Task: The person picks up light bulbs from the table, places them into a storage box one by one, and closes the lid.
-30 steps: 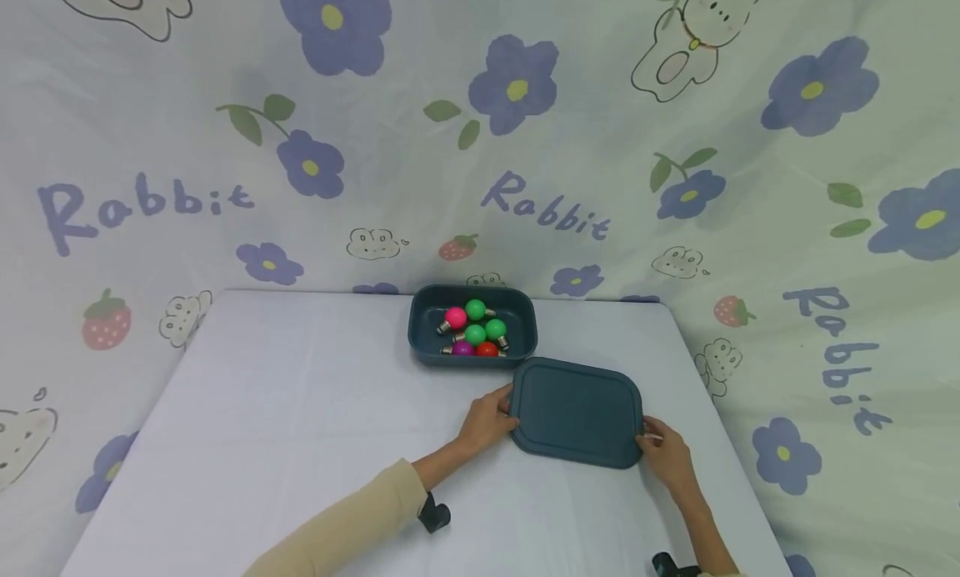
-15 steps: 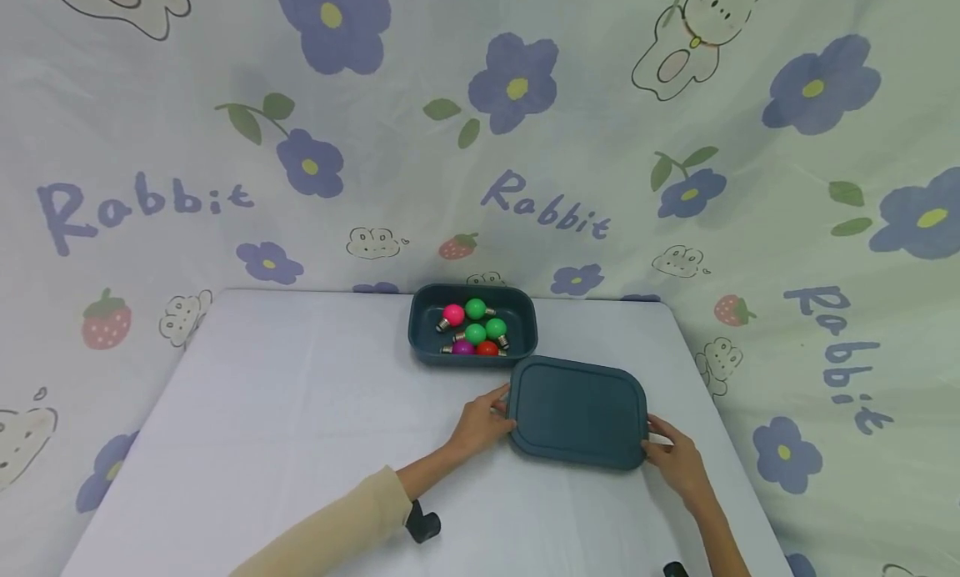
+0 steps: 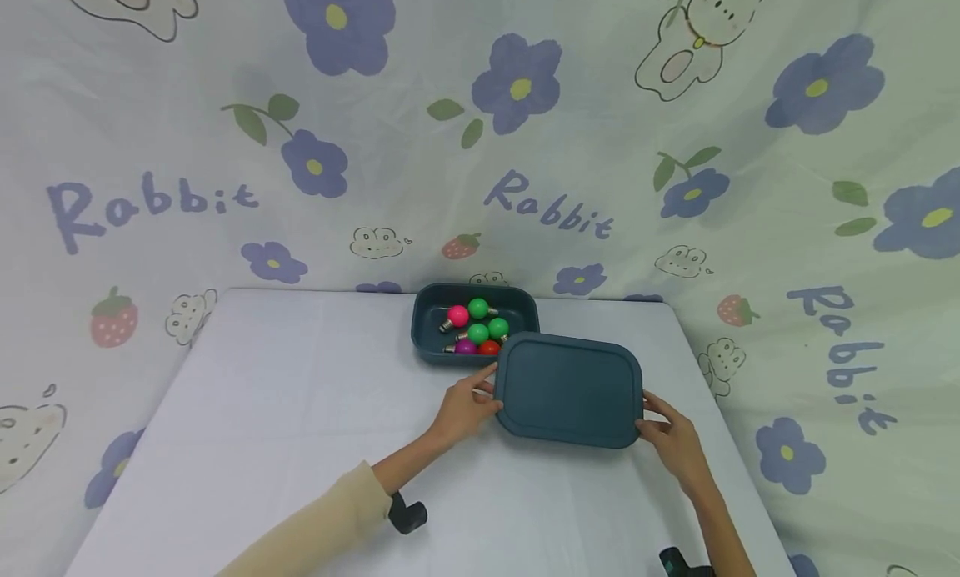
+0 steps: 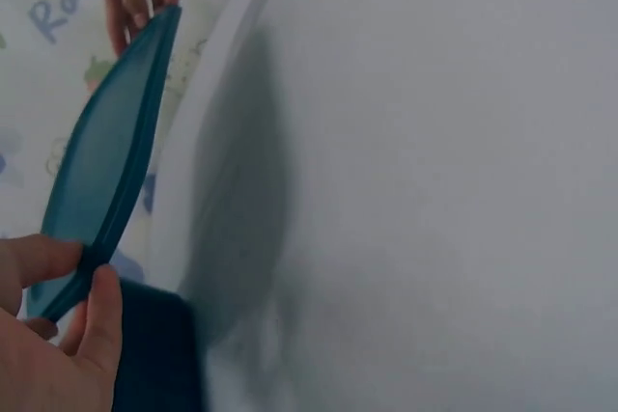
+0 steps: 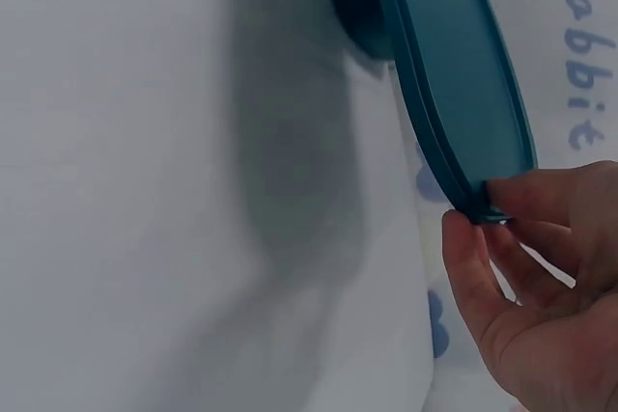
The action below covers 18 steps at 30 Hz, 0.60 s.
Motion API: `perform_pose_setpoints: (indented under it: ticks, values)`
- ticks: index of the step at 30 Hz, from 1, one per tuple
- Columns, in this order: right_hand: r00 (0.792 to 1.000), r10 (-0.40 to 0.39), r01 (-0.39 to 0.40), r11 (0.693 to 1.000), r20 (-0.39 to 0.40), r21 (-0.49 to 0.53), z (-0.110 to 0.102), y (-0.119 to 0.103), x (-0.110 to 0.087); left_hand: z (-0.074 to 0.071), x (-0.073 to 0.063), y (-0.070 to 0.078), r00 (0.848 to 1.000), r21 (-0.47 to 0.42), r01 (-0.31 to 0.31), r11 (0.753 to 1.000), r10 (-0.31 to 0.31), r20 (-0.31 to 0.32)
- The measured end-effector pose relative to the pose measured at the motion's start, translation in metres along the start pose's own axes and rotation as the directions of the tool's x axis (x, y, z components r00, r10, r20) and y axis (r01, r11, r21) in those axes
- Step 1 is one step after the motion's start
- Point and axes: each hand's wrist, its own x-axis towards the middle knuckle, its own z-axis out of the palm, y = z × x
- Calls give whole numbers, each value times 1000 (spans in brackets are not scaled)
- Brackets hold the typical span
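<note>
A dark teal rectangular lid (image 3: 570, 389) with rounded corners is held up between both hands, above the table. My left hand (image 3: 463, 408) pinches its left edge, and my right hand (image 3: 677, 444) pinches the right edge between thumb and fingers. In both wrist views the lid is raised, its shadow falling on the white cloth. Behind it stands a matching dark teal box (image 3: 427, 331) holding several colored light bulbs: green ones (image 3: 478, 308), a pink one (image 3: 457, 315), a purple one (image 3: 466, 347) and a red one (image 3: 489, 348). The lid's upper left corner overlaps the box's front right corner in the head view.
A white cloth (image 3: 315, 393) covers the table. Its back edge meets a hanging curtain (image 3: 420, 168) printed with flowers and rabbits, which also runs along the right side. A black wrist mount (image 3: 408, 514) shows below the left forearm.
Both hands first shift the lid very little, then carry it up and slightly left in the head view, toward the box. The box and bulbs stay in place.
</note>
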Motion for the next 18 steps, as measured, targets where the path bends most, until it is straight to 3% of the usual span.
perform_pose_setpoints:
  ticks: [7, 18]
  values:
    - [998, -58, 57, 998, 30, 41, 17, -24, 21, -33, 8, 0, 996, 0, 63, 998, -63, -57]
    - [987, -101, 87, 990, 128, 109, 49, -60, 64, -85, 22, 1, 988, 90, 105, 990, -93, -123]
